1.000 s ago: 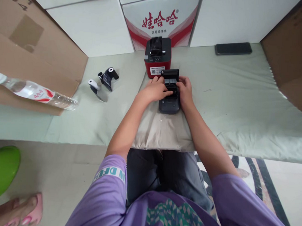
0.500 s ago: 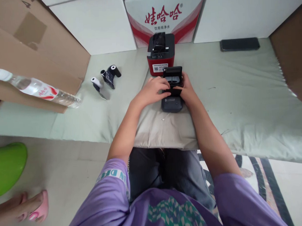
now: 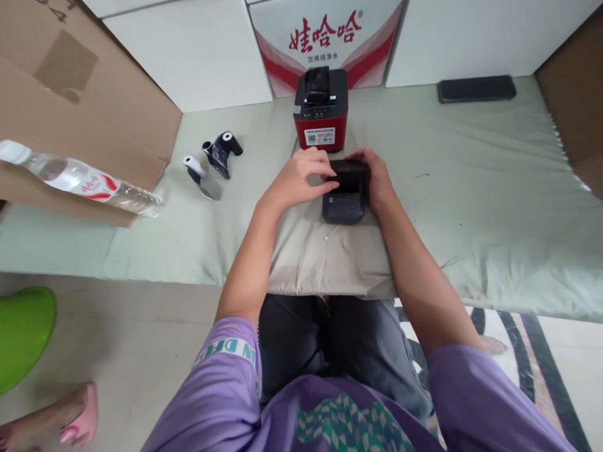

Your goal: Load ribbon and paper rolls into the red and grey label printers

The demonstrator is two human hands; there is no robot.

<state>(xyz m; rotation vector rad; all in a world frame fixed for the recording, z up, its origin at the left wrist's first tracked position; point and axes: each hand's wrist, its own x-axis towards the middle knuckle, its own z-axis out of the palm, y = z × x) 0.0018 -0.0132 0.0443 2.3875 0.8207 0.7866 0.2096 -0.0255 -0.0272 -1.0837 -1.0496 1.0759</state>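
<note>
red printer point(image 3: 321, 112), water bottle point(image 3: 77, 178), phone point(image 3: 476, 89)

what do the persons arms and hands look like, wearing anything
Both arms are bare from the short purple sleeves down; the left sleeve carries a white band with teal letters. The left hand and right hand wear no gloves; no rings, watch or bracelet show.

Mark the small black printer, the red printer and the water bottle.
small black printer point(image 3: 343, 207), head view, front of its body.
red printer point(image 3: 321, 128), head view, red front face.
water bottle point(image 3: 79, 179), head view, its label.
</note>
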